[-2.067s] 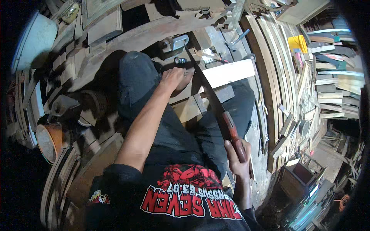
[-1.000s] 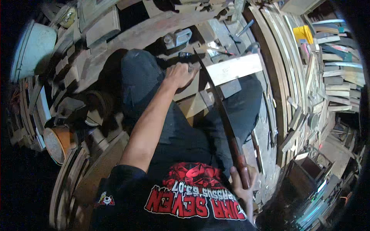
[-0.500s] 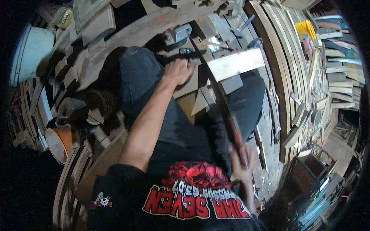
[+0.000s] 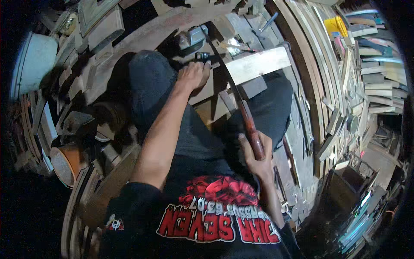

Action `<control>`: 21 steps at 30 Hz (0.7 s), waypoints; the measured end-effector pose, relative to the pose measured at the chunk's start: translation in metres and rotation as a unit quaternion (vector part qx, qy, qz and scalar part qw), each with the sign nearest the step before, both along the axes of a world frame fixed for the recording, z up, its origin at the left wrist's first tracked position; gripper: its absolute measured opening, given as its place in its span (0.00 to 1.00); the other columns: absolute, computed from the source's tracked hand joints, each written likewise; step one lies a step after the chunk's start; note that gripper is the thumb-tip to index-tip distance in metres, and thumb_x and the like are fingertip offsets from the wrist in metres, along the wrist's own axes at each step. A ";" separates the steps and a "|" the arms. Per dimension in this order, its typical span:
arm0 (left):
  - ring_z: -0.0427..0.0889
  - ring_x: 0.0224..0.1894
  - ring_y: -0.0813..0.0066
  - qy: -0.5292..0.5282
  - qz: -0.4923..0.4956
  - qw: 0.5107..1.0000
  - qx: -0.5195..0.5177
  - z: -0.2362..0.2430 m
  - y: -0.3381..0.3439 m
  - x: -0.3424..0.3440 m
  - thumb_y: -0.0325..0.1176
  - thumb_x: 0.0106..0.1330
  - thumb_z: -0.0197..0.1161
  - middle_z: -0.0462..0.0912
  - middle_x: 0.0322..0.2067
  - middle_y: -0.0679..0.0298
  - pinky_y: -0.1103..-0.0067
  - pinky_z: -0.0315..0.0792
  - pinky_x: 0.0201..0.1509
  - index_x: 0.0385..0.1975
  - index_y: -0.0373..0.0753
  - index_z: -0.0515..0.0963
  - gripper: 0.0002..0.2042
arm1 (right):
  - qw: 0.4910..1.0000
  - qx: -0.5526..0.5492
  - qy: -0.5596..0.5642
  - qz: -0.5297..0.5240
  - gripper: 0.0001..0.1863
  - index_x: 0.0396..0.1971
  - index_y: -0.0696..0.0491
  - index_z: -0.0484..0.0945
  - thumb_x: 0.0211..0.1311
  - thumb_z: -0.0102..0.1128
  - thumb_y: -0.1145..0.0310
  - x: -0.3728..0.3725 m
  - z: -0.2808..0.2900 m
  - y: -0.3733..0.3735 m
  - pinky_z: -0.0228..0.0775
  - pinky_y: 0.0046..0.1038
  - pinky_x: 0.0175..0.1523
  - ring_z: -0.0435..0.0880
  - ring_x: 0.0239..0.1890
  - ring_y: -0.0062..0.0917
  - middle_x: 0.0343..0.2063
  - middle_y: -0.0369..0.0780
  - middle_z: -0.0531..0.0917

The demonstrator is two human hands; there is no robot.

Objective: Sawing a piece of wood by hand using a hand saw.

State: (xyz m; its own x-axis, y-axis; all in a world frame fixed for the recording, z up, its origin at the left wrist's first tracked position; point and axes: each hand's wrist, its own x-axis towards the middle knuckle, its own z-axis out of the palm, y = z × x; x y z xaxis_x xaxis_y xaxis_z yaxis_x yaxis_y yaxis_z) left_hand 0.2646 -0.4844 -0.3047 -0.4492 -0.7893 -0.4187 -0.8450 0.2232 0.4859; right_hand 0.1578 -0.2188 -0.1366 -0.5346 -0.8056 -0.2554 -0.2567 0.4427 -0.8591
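My right hand [image 4: 259, 157] is wrapped round the brown wooden handle [image 4: 253, 136] of a long tool. Its narrow dark blade [image 4: 228, 75] points away from me, seen nearly edge-on; teeth cannot be made out. Along the blade's right side lies a pale wooden board [image 4: 261, 64], its left end against the blade. My left hand [image 4: 192, 77] rests left of the blade, fingers curled down over shaded wood [image 4: 206, 91]. Whether that wood belongs to the pale board, I cannot tell. A small black cylindrical object [image 4: 202, 55] lies just beyond my left fingers.
Beyond my left hand stands a grey metal tool [image 4: 193, 38]. A blue-handled tool [image 4: 269, 21] lies farther right. Long planks [image 4: 308, 56] run along the right, with stacked offcuts [image 4: 379, 82] past them. On the left are a pale bucket [image 4: 36, 60] and an orange container [image 4: 69, 164].
My right hand has pushed forward and slightly left with the handle. The left hand keeps its place on the wood. The whole view has shifted slightly.
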 end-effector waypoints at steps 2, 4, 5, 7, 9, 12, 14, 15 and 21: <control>0.80 0.50 0.38 0.013 0.005 1.000 -0.003 -0.011 0.005 0.014 0.53 0.77 0.39 0.81 0.44 0.36 0.54 0.73 0.56 0.39 0.30 0.82 0.31 | 0.979 -0.089 0.164 0.086 0.08 0.30 0.59 0.80 0.62 0.65 0.70 -0.002 0.015 0.046 0.56 0.27 0.23 0.62 0.16 0.16 0.11 0.35 0.65; 0.80 0.51 0.38 -0.006 0.012 1.000 -0.004 0.008 0.004 0.005 0.55 0.76 0.40 0.82 0.46 0.38 0.55 0.73 0.58 0.40 0.32 0.83 0.31 | 0.995 0.094 -0.027 0.026 0.18 0.49 0.61 0.81 0.59 0.66 0.71 -0.004 0.057 0.089 0.59 0.26 0.22 0.67 0.14 0.17 0.11 0.36 0.68; 0.80 0.52 0.38 -0.009 0.010 1.000 0.015 0.014 0.006 0.004 0.56 0.74 0.41 0.82 0.48 0.40 0.56 0.73 0.59 0.41 0.33 0.83 0.31 | 0.988 0.077 0.072 0.112 0.18 0.51 0.61 0.80 0.61 0.64 0.70 -0.010 0.061 0.100 0.61 0.26 0.24 0.67 0.15 0.17 0.10 0.36 0.69; 0.80 0.51 0.39 -0.016 0.005 1.000 0.003 0.010 0.000 0.004 0.56 0.75 0.41 0.82 0.47 0.40 0.56 0.73 0.58 0.40 0.33 0.83 0.30 | 0.972 0.024 0.183 0.149 0.14 0.46 0.60 0.80 0.64 0.65 0.69 -0.010 0.034 0.077 0.64 0.26 0.29 0.69 0.20 0.17 0.15 0.37 0.71; 0.81 0.49 0.39 0.011 0.002 1.000 0.004 0.003 0.009 0.002 0.55 0.75 0.42 0.82 0.45 0.39 0.56 0.73 0.58 0.39 0.33 0.83 0.29 | 0.995 -0.033 0.093 -0.019 0.12 0.39 0.59 0.80 0.65 0.67 0.66 0.000 -0.013 0.017 0.64 0.26 0.35 0.73 0.28 0.20 0.22 0.40 0.73; 0.82 0.49 0.40 0.004 0.002 1.000 -0.003 -0.010 0.018 0.011 0.55 0.74 0.43 0.83 0.44 0.39 0.55 0.73 0.57 0.38 0.33 0.83 0.29 | 0.985 0.003 0.156 0.069 0.11 0.36 0.59 0.79 0.65 0.66 0.65 -0.001 0.001 0.029 0.64 0.32 0.31 0.72 0.22 0.26 0.18 0.41 0.70; 0.82 0.49 0.40 -0.012 0.015 1.000 -0.021 -0.008 -0.001 0.012 0.55 0.74 0.44 0.83 0.44 0.39 0.55 0.74 0.57 0.38 0.33 0.82 0.29 | 0.993 0.016 0.075 0.094 0.10 0.40 0.61 0.80 0.62 0.62 0.72 -0.002 0.051 0.061 0.64 0.32 0.27 0.72 0.18 0.24 0.17 0.42 0.75; 0.82 0.48 0.40 -0.010 0.006 1.000 -0.017 -0.002 0.004 0.009 0.54 0.74 0.44 0.83 0.43 0.39 0.55 0.74 0.56 0.37 0.32 0.83 0.29 | 0.995 0.066 0.034 0.069 0.07 0.35 0.61 0.81 0.61 0.61 0.73 -0.004 0.063 0.068 0.64 0.31 0.27 0.74 0.20 0.21 0.17 0.42 0.76; 0.83 0.49 0.42 0.017 0.015 1.000 -0.019 0.002 0.009 -0.001 0.54 0.75 0.42 0.83 0.44 0.38 0.57 0.75 0.56 0.38 0.31 0.84 0.30 | 0.999 -0.001 0.002 0.038 0.14 0.20 0.58 0.72 0.64 0.64 0.71 -0.013 -0.012 -0.010 0.54 0.28 0.23 0.62 0.16 0.19 0.13 0.37 0.68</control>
State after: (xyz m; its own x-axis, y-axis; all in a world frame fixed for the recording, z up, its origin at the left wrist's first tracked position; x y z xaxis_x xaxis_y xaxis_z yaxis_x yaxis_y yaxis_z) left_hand 0.2633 -0.4757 -0.3028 -0.4381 -0.8181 -0.3724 -0.8345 0.2162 0.5068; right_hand 0.1445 -0.2286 -0.1484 -0.4724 -0.8446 -0.2519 -0.2932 0.4201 -0.8588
